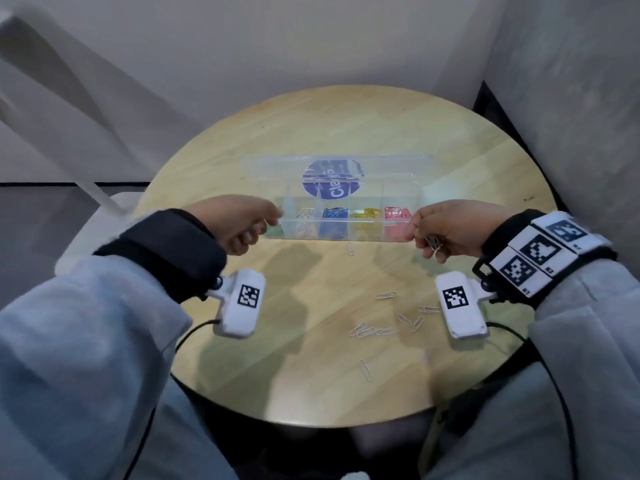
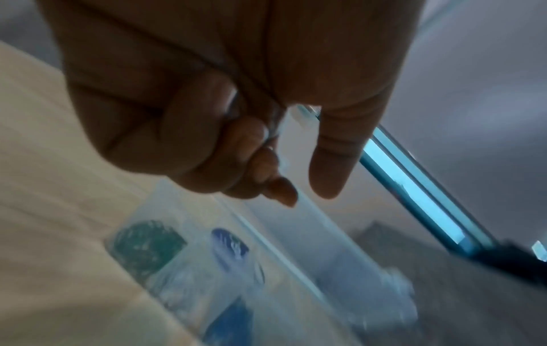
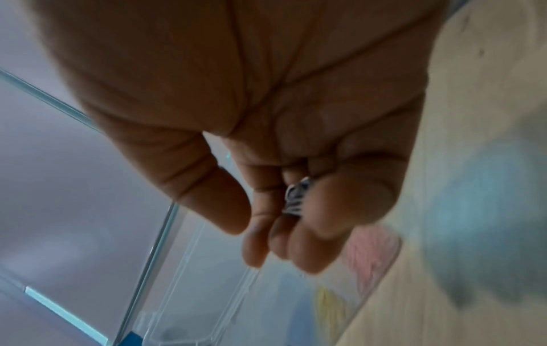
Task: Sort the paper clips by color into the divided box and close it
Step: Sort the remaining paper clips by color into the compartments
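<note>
So the clear divided box (image 1: 341, 216) sits in the middle of the round wooden table (image 1: 346, 109) with its lid (image 1: 263, 168) open and tilted back. In the compartments you can see green clips (image 1: 275, 231) at the left end, then a few silver ones, then blue clips (image 1: 334, 213), yellow clips (image 1: 369, 213) and pink clips (image 1: 396, 213) at the right end.

The right hand (image 1: 446, 228) is just beside the right end of the box, fingers curled in, and it's gripping a small bunch of silver clips (image 1: 433, 243). From the right wrist view the bunch (image 3: 297, 196) is tucked between the bent fingers (image 3: 340, 210) and the palm, with the thumb sticking out on its own, not pressing on anything.

The left hand (image 1: 239, 223) is at the left end of the box, right over the green section. Its fingers (image 2: 189, 131) are curled toward the palm and the thumb (image 2: 334, 163) hangs straight and apart from them. That view is pretty blurry, so I honestly can't tell if there's a clip in there or if it's touching the box.

More loose silver clips (image 1: 388, 320) are scattered on the table near the person, plus a single clip (image 1: 350, 249) just in front of the box.
</note>
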Motion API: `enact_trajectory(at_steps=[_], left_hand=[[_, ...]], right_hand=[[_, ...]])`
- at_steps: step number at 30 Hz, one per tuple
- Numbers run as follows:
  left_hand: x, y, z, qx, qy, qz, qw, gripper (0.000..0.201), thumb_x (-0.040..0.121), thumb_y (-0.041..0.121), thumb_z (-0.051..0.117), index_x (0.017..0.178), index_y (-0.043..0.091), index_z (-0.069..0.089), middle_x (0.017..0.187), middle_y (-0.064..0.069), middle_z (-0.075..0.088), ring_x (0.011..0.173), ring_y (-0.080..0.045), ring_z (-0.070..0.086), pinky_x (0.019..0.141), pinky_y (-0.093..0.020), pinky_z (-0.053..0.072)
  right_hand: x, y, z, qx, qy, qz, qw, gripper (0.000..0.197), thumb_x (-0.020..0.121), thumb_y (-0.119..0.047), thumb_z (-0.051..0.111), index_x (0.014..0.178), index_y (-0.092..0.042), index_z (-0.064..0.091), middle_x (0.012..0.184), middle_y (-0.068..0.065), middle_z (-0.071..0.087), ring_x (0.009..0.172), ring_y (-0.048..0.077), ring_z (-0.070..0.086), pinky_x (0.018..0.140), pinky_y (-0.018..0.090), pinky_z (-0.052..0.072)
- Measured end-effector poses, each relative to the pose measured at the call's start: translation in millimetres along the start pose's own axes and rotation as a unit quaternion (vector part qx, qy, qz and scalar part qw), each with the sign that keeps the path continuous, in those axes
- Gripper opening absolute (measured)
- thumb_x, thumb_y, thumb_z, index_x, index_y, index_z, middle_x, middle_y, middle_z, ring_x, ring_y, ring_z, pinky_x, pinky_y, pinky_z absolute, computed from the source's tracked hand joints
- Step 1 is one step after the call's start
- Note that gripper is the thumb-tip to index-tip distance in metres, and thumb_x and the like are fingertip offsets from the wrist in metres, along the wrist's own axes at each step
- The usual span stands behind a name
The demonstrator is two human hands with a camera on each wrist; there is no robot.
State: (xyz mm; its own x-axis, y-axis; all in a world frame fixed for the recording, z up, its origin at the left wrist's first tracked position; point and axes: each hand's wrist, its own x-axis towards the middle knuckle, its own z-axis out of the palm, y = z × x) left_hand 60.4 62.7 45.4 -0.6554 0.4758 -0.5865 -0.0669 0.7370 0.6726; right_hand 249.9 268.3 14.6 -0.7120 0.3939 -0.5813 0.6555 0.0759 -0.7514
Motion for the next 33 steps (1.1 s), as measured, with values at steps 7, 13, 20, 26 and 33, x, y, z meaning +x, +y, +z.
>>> enact_trajectory(at_steps=[7,13,20,26,33], left_hand=[[-1.0,-1.4,92.8,0.401,-0.062,0.116,0.906,0.017,0.078,0.038,0.070,0.081,0.025,0.059,0.072,0.013,0.052,0.066,-0.004,0.046,0.058,-0.020,0.035],[-2.3,1.0,139.8,0.470,-0.096,0.153,0.864,0.029,0.074,0.034,0.074,0.094,0.027,0.055,0.085,0.008,0.051,0.084,-0.016,0.051,0.070,-0.024,0.037],[1.8,5.4,155.1,0.503,-0.056,0.171,0.845,0.030,0.078,0.035,0.069,0.099,0.020,0.053,0.096,0.000,0.059,0.086,-0.021,0.054,0.061,-0.025,0.036],[6.4,8.1,161.6,0.515,-0.065,0.173,0.837,0.023,0.085,0.023,0.063,0.107,0.014,0.064,0.110,-0.004,0.066,0.087,-0.021,0.054,0.069,-0.026,0.038],[10.1,-1.7,153.3,0.469,-0.086,0.131,0.869,0.007,0.076,0.019,0.062,0.081,0.018,0.066,0.084,0.000,0.067,0.077,-0.021,0.061,0.064,-0.024,0.045]], right_hand=[[-27.0,21.9,-45.7,-0.042,0.091,-0.005,0.995,0.021,0.092,-0.004,0.044,0.078,-0.008,0.058,0.066,0.006,0.045,0.056,0.018,0.044,0.049,0.027,0.033],[-36.5,47.9,-58.2,-0.189,0.114,0.075,0.973,0.007,0.087,-0.016,0.059,0.082,-0.014,0.062,0.071,0.005,0.053,0.070,0.024,0.050,0.060,0.032,0.043],[-36.2,42.2,-40.7,-0.289,0.084,0.092,0.949,0.007,0.085,-0.019,0.063,0.089,-0.014,0.065,0.070,0.001,0.055,0.061,0.014,0.049,0.058,0.025,0.041],[-32.7,41.4,-20.6,-0.377,0.006,0.091,0.922,0.006,0.081,-0.020,0.068,0.084,-0.022,0.063,0.069,-0.008,0.052,0.057,0.009,0.045,0.048,0.019,0.034],[-31.0,48.9,-24.2,-0.375,0.025,0.126,0.918,0.005,0.083,-0.014,0.063,0.082,-0.017,0.059,0.068,-0.004,0.054,0.060,0.011,0.048,0.050,0.021,0.037]])
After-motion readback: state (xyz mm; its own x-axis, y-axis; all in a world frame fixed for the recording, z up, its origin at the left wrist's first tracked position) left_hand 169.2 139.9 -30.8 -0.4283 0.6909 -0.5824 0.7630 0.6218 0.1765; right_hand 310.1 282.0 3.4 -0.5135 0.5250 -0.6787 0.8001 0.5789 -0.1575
